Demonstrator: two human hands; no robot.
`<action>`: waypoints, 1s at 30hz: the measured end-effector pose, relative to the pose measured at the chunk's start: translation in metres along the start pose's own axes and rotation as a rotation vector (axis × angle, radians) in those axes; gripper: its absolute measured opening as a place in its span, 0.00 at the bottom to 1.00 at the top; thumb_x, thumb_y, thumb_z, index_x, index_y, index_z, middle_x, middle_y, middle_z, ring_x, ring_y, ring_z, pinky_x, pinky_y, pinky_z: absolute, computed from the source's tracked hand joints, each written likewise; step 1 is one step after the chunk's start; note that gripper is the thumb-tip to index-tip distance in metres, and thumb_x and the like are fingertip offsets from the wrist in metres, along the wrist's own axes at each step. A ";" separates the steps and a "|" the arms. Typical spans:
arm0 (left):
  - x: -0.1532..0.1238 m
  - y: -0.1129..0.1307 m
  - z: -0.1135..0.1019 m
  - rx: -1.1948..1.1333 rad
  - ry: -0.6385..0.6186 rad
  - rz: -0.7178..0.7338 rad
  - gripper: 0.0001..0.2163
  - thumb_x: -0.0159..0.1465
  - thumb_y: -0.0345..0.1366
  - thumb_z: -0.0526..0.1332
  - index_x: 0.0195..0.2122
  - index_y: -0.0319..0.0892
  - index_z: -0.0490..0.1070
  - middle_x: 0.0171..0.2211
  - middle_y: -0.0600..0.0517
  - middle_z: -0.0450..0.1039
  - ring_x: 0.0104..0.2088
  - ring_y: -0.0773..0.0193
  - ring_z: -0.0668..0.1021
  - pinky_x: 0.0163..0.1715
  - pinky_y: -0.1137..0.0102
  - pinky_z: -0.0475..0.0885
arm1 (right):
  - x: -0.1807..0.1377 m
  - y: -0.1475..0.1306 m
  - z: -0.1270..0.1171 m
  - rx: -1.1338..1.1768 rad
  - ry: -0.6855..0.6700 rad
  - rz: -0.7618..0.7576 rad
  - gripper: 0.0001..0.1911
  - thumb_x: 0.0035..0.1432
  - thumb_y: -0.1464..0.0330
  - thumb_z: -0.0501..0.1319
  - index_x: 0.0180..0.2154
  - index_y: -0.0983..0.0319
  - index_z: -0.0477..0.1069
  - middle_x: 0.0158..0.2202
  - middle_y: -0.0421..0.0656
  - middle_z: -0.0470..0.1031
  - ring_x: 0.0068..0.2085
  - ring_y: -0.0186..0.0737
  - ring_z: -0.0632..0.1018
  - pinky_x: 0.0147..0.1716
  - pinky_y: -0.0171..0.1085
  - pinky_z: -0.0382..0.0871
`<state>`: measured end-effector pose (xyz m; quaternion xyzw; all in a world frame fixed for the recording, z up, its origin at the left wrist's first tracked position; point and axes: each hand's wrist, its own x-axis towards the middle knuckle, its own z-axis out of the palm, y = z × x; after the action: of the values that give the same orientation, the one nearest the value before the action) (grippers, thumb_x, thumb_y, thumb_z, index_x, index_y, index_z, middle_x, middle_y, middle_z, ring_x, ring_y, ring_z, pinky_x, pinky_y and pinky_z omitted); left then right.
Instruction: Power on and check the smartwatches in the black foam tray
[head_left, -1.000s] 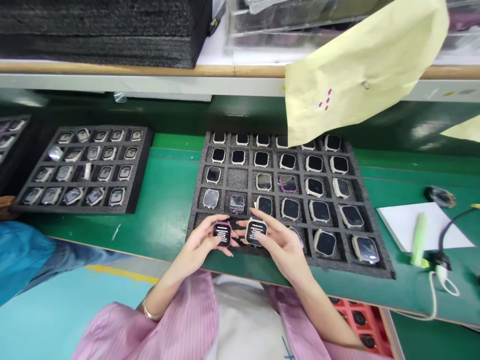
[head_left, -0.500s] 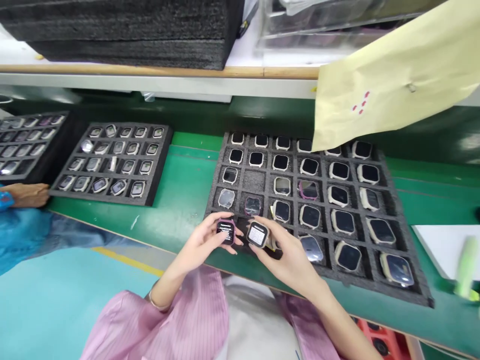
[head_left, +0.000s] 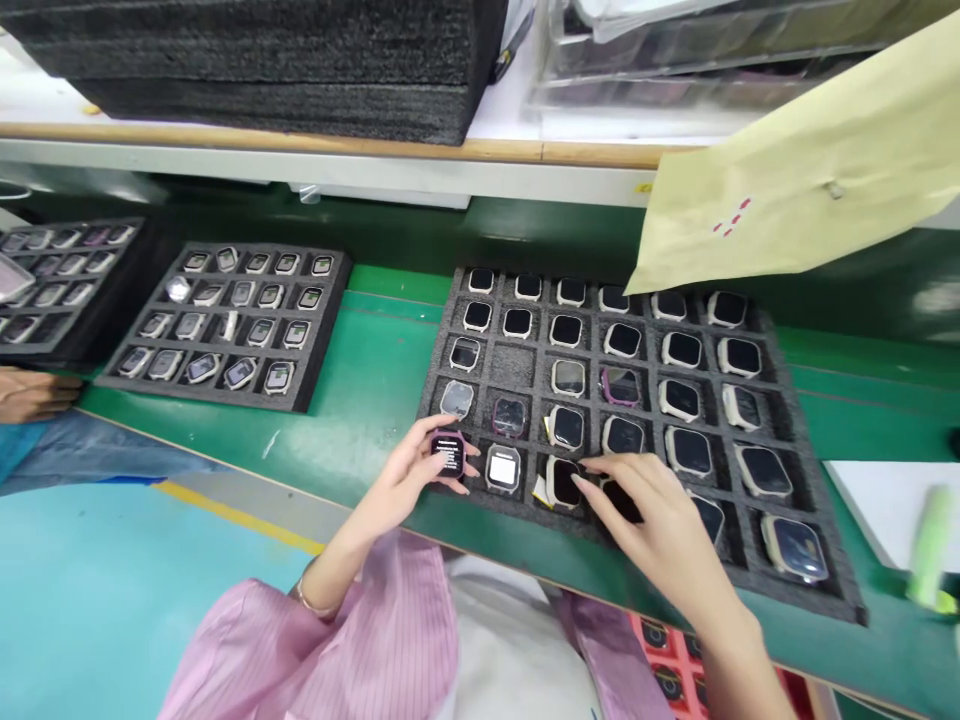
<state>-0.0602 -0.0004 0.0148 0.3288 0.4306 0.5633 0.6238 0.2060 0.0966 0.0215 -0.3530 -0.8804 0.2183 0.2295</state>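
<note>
My left hand [head_left: 409, 475] is closed around a small purple smartwatch [head_left: 448, 455] with lines of text on its lit screen, held over the near left corner of the black foam tray [head_left: 512, 366]. Beside it, a pale smartwatch [head_left: 502, 468] with a bright white screen rests in a tray slot. My right hand [head_left: 660, 510] reaches over the tray's front, thumb and forefinger slightly apart at the right edge of a dark-screened watch [head_left: 564, 483] with a yellow tag at its side. Its palm partly covers another watch [head_left: 621, 500].
Two more foam trays of watches, a nearer one [head_left: 217, 325] and a farther one [head_left: 64, 285], stand left. Another person's hand [head_left: 34, 393] is at the left edge. A yellow paper [head_left: 795, 190] hangs over the tray's back right. A red tray [head_left: 675, 665] sits below the table edge.
My right hand has set the white-screened watch down in a tray slot, let go and moved right to the tagged watch. My left hand still holds the purple watch.
</note>
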 end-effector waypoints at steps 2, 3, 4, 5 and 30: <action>0.003 -0.002 -0.002 0.031 0.019 -0.006 0.17 0.67 0.39 0.57 0.55 0.43 0.61 0.47 0.42 0.72 0.41 0.57 0.79 0.37 0.64 0.77 | -0.008 0.006 -0.002 0.046 -0.004 0.011 0.07 0.66 0.64 0.57 0.40 0.61 0.70 0.39 0.48 0.72 0.41 0.49 0.74 0.42 0.46 0.67; 0.005 -0.003 -0.003 0.051 0.032 -0.012 0.16 0.66 0.39 0.57 0.54 0.43 0.61 0.47 0.43 0.72 0.41 0.57 0.79 0.37 0.65 0.77 | -0.011 0.008 -0.001 0.057 0.002 0.014 0.07 0.66 0.64 0.57 0.40 0.61 0.70 0.40 0.48 0.72 0.42 0.49 0.74 0.43 0.47 0.67; 0.006 -0.003 -0.003 0.073 0.045 -0.017 0.16 0.66 0.39 0.58 0.54 0.42 0.62 0.46 0.43 0.72 0.40 0.58 0.79 0.36 0.65 0.77 | -0.014 0.009 0.001 0.057 0.011 0.017 0.08 0.66 0.64 0.57 0.40 0.61 0.71 0.40 0.48 0.72 0.43 0.49 0.74 0.43 0.47 0.67; 0.007 -0.004 -0.003 0.096 0.056 -0.022 0.16 0.66 0.39 0.58 0.53 0.42 0.62 0.45 0.43 0.73 0.40 0.58 0.79 0.35 0.66 0.77 | -0.016 0.009 0.004 0.047 0.022 0.021 0.08 0.66 0.64 0.57 0.41 0.61 0.71 0.41 0.49 0.72 0.43 0.50 0.74 0.44 0.48 0.67; -0.004 -0.011 0.001 1.163 0.185 0.215 0.14 0.67 0.37 0.54 0.52 0.42 0.62 0.46 0.43 0.64 0.49 0.50 0.70 0.51 0.55 0.65 | -0.023 -0.024 0.035 -0.038 0.041 0.062 0.14 0.69 0.68 0.53 0.51 0.67 0.69 0.42 0.53 0.72 0.41 0.51 0.73 0.43 0.50 0.68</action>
<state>-0.0544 -0.0055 0.0055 0.6077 0.6852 0.3212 0.2410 0.1889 0.0562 0.0014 -0.3889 -0.8680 0.2015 0.2339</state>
